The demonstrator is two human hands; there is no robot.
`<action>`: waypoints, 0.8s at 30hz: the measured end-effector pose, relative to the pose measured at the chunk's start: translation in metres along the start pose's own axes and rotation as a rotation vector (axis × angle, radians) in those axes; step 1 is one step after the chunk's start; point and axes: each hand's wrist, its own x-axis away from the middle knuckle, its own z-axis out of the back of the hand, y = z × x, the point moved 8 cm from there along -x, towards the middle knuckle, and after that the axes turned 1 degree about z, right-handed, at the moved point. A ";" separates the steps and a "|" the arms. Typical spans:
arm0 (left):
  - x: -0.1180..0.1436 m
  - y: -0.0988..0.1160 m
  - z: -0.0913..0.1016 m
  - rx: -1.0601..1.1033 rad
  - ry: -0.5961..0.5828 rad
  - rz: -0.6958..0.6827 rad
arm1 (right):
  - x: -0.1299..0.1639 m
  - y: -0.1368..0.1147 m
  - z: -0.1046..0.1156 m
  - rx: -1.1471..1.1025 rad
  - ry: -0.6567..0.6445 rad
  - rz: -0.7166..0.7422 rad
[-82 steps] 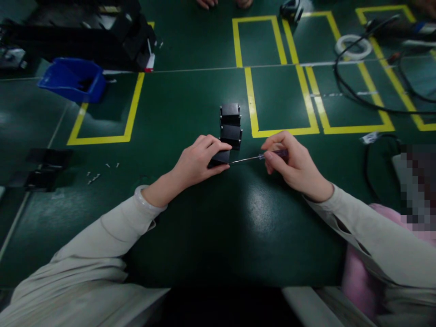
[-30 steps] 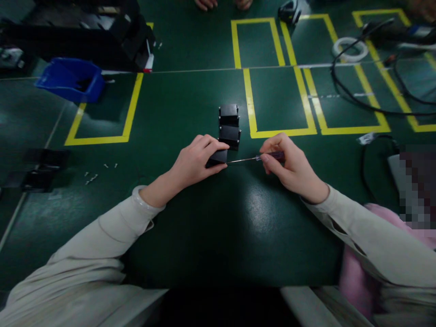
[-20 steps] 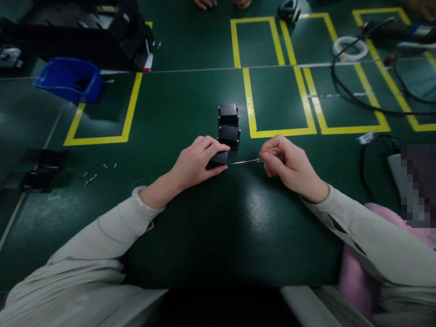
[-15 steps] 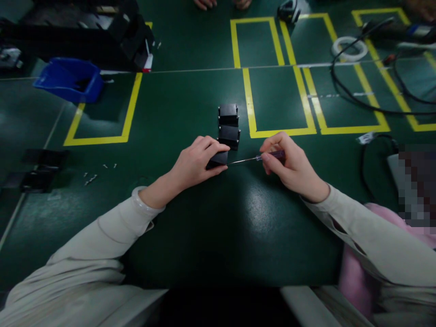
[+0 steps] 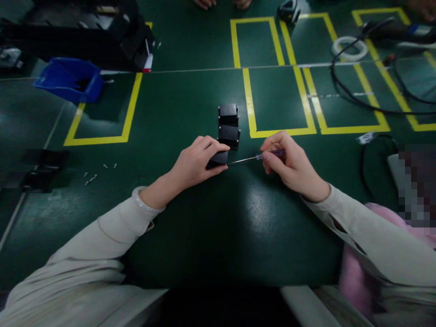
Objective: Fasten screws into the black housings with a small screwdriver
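My left hand (image 5: 195, 162) grips a small black box (image 5: 220, 159) and presses it onto the green table (image 5: 204, 236). My right hand (image 5: 289, 163) pinches a thin screwdriver (image 5: 254, 158) by its purple handle. Its metal shaft lies nearly level, with the tip against the box's right side. Two more black boxes (image 5: 229, 124) stand in a row just behind the held one, close to my left fingers.
Yellow tape rectangles (image 5: 277, 100) mark the table. A blue bin (image 5: 70, 79) and dark equipment (image 5: 85, 32) sit far left, small screws (image 5: 98, 170) and black parts (image 5: 41, 172) at left. Black cables (image 5: 361, 91) and a white tape roll (image 5: 349, 45) lie at right. Another person's hands (image 5: 223, 3) show at the far edge.
My right fingers shift slightly on the screwdriver handle between frames. The box, the left hand and the two boxes behind stay in place.
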 end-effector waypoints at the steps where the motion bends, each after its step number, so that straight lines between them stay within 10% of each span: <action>1: 0.000 0.000 0.000 0.000 0.001 0.001 | 0.000 0.000 0.000 0.002 0.001 -0.002; 24: -0.001 0.001 0.001 0.000 -0.002 0.004 | -0.002 -0.001 -0.002 -0.031 -0.026 -0.005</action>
